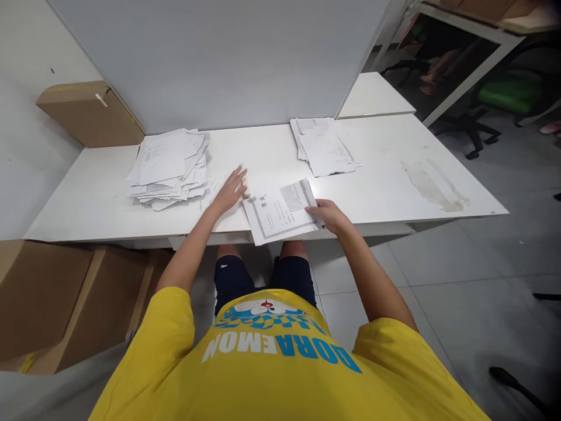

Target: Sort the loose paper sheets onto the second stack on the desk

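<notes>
The bench (385, 181) has open room between its two paper piles: the messy stack of sheets (169, 168) on the left and the flatter stack of forms (324, 146) toward the back right stand well apart. That middle strip is partly taken by the left hand (230, 192), lying flat with its fingers beside a small pale object (246, 188), and by the printed sheet (283, 211) that overhangs the near edge, pinched by the right hand (328, 215). The grey partition panel (219, 58) walls off the back. The right end of the bench is bare but stained. A cardboard box (90, 111) blocks the far left corner.
</notes>
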Demonstrator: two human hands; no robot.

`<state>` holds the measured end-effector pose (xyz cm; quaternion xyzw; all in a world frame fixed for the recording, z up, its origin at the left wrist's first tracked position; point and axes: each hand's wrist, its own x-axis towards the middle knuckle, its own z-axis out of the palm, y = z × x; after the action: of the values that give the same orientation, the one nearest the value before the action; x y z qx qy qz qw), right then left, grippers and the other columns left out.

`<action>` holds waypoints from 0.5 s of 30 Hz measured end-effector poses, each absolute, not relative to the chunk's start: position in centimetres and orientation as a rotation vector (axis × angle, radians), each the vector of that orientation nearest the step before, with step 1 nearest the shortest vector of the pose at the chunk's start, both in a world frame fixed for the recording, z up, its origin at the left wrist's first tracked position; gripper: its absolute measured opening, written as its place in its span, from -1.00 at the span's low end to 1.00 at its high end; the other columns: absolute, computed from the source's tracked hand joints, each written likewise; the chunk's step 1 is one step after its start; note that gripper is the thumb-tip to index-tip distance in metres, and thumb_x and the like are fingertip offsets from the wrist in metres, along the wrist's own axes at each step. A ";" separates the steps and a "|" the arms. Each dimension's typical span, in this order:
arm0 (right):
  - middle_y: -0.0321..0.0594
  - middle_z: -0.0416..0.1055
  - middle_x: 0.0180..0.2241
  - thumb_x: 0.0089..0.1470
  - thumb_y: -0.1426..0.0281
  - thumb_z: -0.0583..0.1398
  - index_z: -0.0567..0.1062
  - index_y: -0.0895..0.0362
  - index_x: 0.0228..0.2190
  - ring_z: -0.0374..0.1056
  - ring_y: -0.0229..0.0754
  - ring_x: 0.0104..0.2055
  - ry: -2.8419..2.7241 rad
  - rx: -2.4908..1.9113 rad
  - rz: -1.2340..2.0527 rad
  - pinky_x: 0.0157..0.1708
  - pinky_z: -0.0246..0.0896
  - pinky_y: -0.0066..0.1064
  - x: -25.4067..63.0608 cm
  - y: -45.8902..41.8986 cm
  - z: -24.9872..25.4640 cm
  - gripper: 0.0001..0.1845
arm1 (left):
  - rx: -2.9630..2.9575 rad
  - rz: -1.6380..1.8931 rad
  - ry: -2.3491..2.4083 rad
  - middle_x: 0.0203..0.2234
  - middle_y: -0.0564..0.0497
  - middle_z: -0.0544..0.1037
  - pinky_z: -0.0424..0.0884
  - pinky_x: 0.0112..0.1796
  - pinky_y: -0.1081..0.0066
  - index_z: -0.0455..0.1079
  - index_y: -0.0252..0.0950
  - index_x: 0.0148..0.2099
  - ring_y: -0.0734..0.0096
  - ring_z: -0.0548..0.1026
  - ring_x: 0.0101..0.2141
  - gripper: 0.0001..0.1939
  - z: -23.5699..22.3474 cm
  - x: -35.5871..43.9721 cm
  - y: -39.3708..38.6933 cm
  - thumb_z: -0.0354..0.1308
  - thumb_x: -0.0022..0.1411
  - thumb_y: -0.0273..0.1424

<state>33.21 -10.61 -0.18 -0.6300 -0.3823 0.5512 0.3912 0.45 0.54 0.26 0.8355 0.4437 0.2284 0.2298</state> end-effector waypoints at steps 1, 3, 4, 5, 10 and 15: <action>-0.16 0.53 -0.44 -0.17 0.38 0.32 0.52 0.17 -0.46 0.43 -0.12 -0.35 -0.982 -1.612 1.375 -0.40 0.31 -0.40 33.5 -10.6 -0.3 -0.84 | 2.255 0.662 1.241 0.44 0.04 -0.11 -0.05 0.34 0.05 -0.07 -0.02 0.45 0.16 -0.12 0.41 -0.26 -0.2 0.6 0.4 -0.27 0.36 0.16; -0.17 0.52 -0.43 -0.18 0.35 0.32 0.51 0.17 -0.46 0.41 -0.14 -0.37 -0.995 -1.634 1.314 -0.41 0.28 -0.39 33.9 -10.7 -0.4 -0.83 | 2.195 0.684 1.249 0.44 0.03 -0.14 -0.05 0.34 0.06 -0.10 -0.03 0.46 0.17 -0.11 0.41 -0.26 -0.7 0.7 0.1 -0.27 0.36 0.15; -0.17 0.51 -0.42 -0.17 0.34 0.32 0.51 0.16 -0.45 0.41 -0.14 -0.37 -1.006 -1.634 1.292 -0.41 0.28 -0.39 34.1 -10.7 -0.4 -0.82 | 2.186 0.667 1.237 0.44 0.04 -0.15 -0.06 0.34 0.07 -0.10 -0.03 0.46 0.16 -0.10 0.41 -0.26 -0.8 0.8 0.0 -0.27 0.36 0.15; -0.18 0.51 -0.42 -0.16 0.32 0.31 0.51 0.16 -0.45 0.40 -0.15 -0.36 -1.025 -1.630 1.278 -0.41 0.27 -0.39 34.2 -10.8 -0.4 -0.81 | 2.189 0.641 1.222 0.44 0.04 -0.16 -0.06 0.34 0.07 -0.09 -0.03 0.45 0.15 -0.09 0.40 -0.25 -0.9 0.8 -0.1 -0.25 0.35 0.16; -0.20 0.50 -0.38 -0.14 0.21 0.31 0.51 0.15 -0.40 0.38 -0.13 -0.33 -1.223 -1.566 1.246 -0.39 0.26 -0.39 34.6 -11.7 1.0 -0.72 | 2.187 0.632 1.219 0.44 0.04 -0.12 -0.09 0.34 0.11 -0.06 -0.05 0.45 0.16 -0.09 0.40 -0.26 -0.9 1.0 0.0 -0.29 0.36 0.15; -0.19 0.50 -0.34 -0.12 0.18 0.31 0.52 0.14 -0.36 0.38 -0.12 -0.30 -1.255 -1.514 1.205 -0.37 0.26 -0.39 34.6 -11.2 1.2 -0.69 | 2.197 0.642 1.221 0.43 0.04 -0.07 -0.09 0.34 0.16 -0.04 -0.06 0.45 0.20 -0.07 0.40 -0.27 -1.1 1.0 -0.1 -0.31 0.37 0.13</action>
<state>34.59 -11.16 1.18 -0.6002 -0.4973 0.4774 0.4056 1.04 -0.05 -1.13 0.8154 0.4533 0.2383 0.2701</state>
